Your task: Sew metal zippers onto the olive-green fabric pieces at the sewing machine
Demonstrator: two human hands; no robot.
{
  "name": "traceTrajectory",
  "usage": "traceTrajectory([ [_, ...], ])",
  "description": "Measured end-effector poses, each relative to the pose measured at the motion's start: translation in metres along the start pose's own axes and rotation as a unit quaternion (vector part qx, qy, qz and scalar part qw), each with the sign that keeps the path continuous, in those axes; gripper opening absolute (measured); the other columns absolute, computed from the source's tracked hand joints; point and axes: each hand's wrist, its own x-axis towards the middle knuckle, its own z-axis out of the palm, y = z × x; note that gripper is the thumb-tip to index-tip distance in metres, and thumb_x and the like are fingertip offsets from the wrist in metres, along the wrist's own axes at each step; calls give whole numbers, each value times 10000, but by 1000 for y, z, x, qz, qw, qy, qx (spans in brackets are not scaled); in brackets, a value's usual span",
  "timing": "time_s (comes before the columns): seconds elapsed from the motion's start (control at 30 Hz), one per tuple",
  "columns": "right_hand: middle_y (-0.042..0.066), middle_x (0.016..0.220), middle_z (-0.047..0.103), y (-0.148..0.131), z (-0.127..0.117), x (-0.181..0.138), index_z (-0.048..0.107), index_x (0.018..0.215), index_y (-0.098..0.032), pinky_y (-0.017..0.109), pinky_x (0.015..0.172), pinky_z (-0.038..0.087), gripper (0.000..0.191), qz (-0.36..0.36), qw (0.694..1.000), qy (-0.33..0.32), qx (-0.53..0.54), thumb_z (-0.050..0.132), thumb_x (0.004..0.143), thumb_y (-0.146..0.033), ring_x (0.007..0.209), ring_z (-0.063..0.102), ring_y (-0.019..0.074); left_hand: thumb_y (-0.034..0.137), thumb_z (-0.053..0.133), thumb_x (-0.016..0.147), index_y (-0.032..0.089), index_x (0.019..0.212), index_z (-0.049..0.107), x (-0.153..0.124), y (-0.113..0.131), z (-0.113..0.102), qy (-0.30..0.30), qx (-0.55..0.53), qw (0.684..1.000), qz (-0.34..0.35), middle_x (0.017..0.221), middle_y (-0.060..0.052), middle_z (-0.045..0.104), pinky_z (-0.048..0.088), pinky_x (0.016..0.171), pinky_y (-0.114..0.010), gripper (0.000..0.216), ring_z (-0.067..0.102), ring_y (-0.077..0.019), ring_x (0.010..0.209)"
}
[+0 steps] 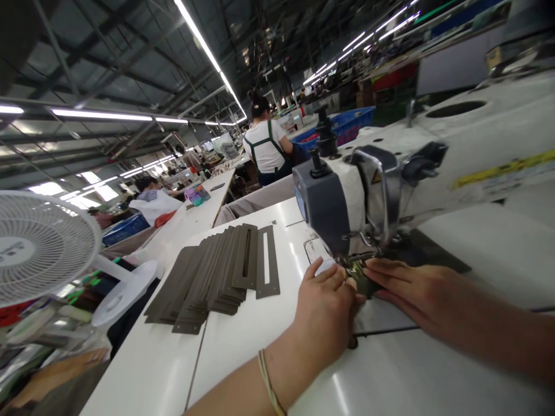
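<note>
Small olive-grey fabric piece [363, 281] sits flat on the machine bed, right under the needle area of the white and grey industrial sewing machine [390, 179], centre-right of the scene. Mostly hidden by fingers; shape can't be made out.

Left hand [325, 309] comes in from near-left, palm down, fingers curled lightly over the piece's left edge, pressing it to the bed. Pale cord bracelet [269, 381] on that wrist. Right hand [411, 286] comes in from the right, fingers stretched out flat, tips on the piece's right side, just beside the presser foot. Neither hand is clenched; both pin the piece down rather than pinch it. The two hands nearly touch at the piece.

White glossy worktable [243, 352] carries everything. To the left of the hands, well apart: fanned stack of flat grey-brown rectangular panels with long slot cut-outs [221, 274], overlapping, running near-left to far.

Far left edge: white mesh-guarded desk fan [41, 245], off the table.

Far centre: a person in a white shirt with green apron straps [267, 147], back turned, beside blue plastic crates [347, 124]. Another person [151, 199] sits at a far-left bench. Strip lights [208, 52] run along the ceiling.
</note>
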Motion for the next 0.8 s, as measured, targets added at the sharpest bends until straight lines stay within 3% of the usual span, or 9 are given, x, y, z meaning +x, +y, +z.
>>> traceTrajectory([
  [0.2,111,911,719,3,0,9,665,902,-157,310,520,546,413,20,999,-26,-27,264,977,-223,656,682,210,190,589,887,170,823,634,4,-7,7,34,-26,999,-13,1021,-69,716,427,1025,-383,80,640,-197,1040],
  [0.53,68,812,706,10,6,6,659,896,-197,331,550,536,316,29,998,-52,-15,352,957,-232,650,666,226,196,624,860,182,747,640,7,-8,6,30,-35,998,-30,947,-50,728,439,1003,-375,115,662,-188,967],
  [0.8,89,884,718,8,3,11,647,926,-175,301,549,540,297,14,999,-26,-21,351,943,-188,671,680,211,186,643,838,183,737,641,6,-6,4,23,-24,998,-51,971,-49,730,428,1009,-401,101,667,-195,967],
])
